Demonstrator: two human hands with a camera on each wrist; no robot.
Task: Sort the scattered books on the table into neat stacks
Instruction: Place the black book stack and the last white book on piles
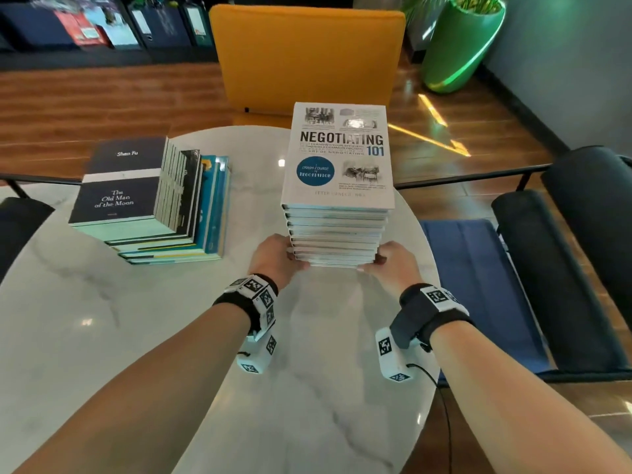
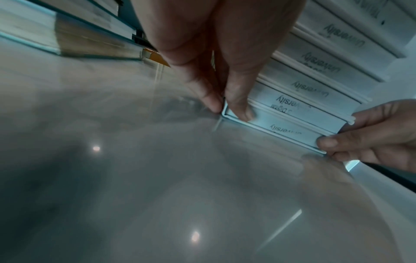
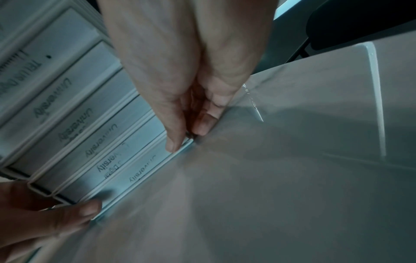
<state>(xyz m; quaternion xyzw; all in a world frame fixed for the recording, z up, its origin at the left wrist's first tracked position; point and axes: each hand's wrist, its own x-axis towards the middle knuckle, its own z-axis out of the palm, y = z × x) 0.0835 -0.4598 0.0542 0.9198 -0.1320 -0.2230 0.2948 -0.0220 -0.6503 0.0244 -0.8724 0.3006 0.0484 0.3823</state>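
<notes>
Hands, left (image 1: pixel 278 256) and right (image 1: pixel 388 263), grip base corners of tall white stack (image 1: pixel 337 230) on table (image 1: pixel 102 319); uneven pull could topple stack.

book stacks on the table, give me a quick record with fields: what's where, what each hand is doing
surface: round white marble table
tall stack: white hardbacks, right of centre, edges roughly flush
top book: Negotiating 101
second stack: paperbacks at left, stepped and uneven, The Old Man of the Moon on top
left hand: grips the tall stack's lower left corner
right hand: grips its lower right corner
stack contact: whether it rests on the table cannot be told
behind: yellow chair
</notes>
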